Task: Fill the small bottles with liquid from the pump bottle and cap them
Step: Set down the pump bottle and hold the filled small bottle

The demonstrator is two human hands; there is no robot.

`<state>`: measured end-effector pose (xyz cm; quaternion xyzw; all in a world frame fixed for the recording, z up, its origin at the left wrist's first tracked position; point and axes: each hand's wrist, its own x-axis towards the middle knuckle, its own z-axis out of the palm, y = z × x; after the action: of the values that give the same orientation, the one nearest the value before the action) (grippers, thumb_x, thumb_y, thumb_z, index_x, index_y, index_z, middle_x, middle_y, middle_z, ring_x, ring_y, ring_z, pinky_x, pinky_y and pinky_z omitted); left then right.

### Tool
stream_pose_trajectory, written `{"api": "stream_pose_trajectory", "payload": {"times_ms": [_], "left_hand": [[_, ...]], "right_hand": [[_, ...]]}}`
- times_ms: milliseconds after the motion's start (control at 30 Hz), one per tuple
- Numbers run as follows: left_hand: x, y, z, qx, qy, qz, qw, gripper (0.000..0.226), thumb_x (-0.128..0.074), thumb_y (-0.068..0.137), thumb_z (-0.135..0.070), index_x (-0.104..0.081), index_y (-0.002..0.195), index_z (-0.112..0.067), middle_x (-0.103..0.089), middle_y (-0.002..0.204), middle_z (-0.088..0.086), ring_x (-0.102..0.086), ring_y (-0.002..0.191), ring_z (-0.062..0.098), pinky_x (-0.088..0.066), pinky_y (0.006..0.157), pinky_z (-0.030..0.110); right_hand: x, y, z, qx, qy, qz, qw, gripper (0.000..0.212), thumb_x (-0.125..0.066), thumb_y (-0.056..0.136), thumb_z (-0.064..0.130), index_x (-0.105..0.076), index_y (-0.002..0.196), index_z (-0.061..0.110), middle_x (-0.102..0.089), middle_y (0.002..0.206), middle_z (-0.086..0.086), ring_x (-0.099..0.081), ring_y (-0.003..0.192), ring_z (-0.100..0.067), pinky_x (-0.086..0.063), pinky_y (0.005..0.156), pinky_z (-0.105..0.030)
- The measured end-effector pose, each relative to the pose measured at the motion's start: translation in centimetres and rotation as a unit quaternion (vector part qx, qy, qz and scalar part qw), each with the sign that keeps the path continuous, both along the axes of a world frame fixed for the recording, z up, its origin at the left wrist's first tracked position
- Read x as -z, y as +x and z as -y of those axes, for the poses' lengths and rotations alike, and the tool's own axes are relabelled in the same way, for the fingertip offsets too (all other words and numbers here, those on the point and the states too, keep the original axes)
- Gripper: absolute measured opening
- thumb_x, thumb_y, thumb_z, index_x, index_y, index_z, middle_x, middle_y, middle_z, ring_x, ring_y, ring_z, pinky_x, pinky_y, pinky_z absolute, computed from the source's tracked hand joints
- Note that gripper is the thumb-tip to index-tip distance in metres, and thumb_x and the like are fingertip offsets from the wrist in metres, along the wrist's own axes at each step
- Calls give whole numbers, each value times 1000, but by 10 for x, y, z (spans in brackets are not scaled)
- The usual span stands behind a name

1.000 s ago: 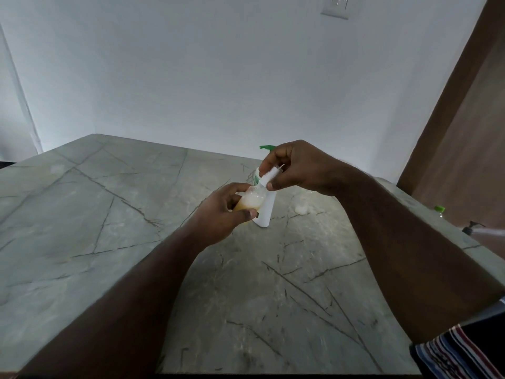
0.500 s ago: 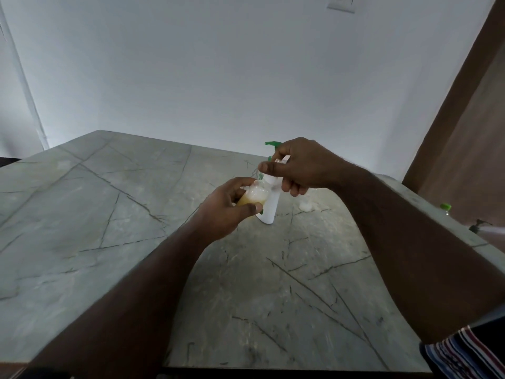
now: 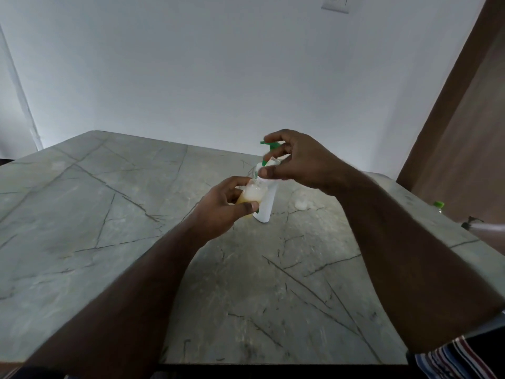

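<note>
While the left hand (image 3: 221, 212) is gripping the small bottle (image 3: 252, 196), the right hand (image 3: 295, 160) is pinching the pump bottle (image 3: 266, 203) head. Its label is showing no readable writing.

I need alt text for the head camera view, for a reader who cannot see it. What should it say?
A person's left hand holds a small bottle of yellowish liquid under the green spout of a white pump bottle, while the right hand grips the pump. Both are over a grey marble table.
</note>
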<state>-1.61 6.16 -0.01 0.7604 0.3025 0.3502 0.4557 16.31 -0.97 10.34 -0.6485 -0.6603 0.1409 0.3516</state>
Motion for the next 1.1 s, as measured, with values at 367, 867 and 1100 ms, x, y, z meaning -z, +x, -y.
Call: {"api": "stream_pose_trajectory", "payload": {"times_ms": [367,867,1100], "left_hand": [[1,0,0,11,-13,38,999,40,-75,89,-22,-54,122,-34,-69,106,-17,-67,100,10,-56,82,29],[-5,-2,6,-27,3,54,998,42,-77,87,-25,-58,124,-30,-71,109,-8,-68,100,15,-58,91,41],[-7,-4,7,-5,-52,71,996,43,-76,89,-21,-56,126,-26,-71,118,0,-70,105,19,-56,99,48]], "right_hand": [[9,-12,-1,4,10,-51,999,66,-81,80,18,-47,138,17,-68,118,-3,-68,102,-16,-55,97,-39],[13,-23,-8,59,84,-38,994,59,-84,75,12,-59,129,17,-71,104,9,-70,95,-10,-55,96,-38],[11,-28,-6,0,49,-124,991,67,-76,82,0,-47,140,17,-72,110,-5,-71,99,-17,-56,94,-35]]}}
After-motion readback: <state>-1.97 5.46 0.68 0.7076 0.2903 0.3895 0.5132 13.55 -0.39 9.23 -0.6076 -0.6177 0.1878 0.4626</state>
